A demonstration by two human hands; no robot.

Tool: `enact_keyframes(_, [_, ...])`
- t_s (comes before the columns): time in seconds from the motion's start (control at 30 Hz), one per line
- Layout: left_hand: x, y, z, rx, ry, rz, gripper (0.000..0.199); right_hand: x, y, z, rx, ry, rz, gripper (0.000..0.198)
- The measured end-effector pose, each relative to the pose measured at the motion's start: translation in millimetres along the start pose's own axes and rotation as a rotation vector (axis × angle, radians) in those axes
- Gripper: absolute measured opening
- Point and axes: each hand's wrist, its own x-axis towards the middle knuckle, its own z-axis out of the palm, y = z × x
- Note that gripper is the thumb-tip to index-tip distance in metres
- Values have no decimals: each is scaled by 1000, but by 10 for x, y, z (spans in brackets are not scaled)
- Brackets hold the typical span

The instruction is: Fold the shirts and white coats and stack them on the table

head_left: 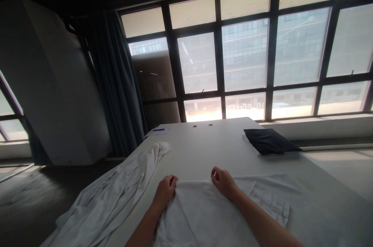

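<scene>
A white T-shirt [201,212] lies spread on the white table in front of me, with what looks like a sleeve out to the right. My left hand [166,190] is closed at the far left corner of the shirt, thumb and fingers pinching the cloth. Along the same far edge, further right, my right hand [223,181] is curled, with its fingertips pinched on the fabric. Between the two hands the edge runs fairly straight. The near part of the shirt goes out of view at the bottom.
Crumpled white cloth [116,192] lies along the table's left side. A folded dark garment [269,141] rests on something white at the right edge. A blue pen [159,129] lies on paper at the far left corner. Beyond the table [201,153] are windows and a blue curtain [116,84].
</scene>
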Motion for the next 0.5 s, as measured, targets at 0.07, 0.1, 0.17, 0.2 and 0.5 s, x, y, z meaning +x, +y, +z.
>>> enact_keyframes(0.07, [6, -16, 18, 15, -30, 30, 38, 2, 5, 0, 8, 12, -2, 10])
enact_keyframes(0.1, [8, -25, 26, 20, -44, 42, 39, 6, 13, 1, 11, 17, 0, 10])
enact_keyframes(0.17, [11, -41, 36, 28, -64, 58, 40, 17, 33, 6, 17, 22, 10, 12])
enact_keyframes(0.2, [12, -47, 37, 31, -70, 60, 40, 24, 44, 9, 21, 17, 16, 13])
enact_keyframes(0.5, [6, -36, -33, -75, -111, 26, 36, 63, 92, -3, 146, -67, 44, 23])
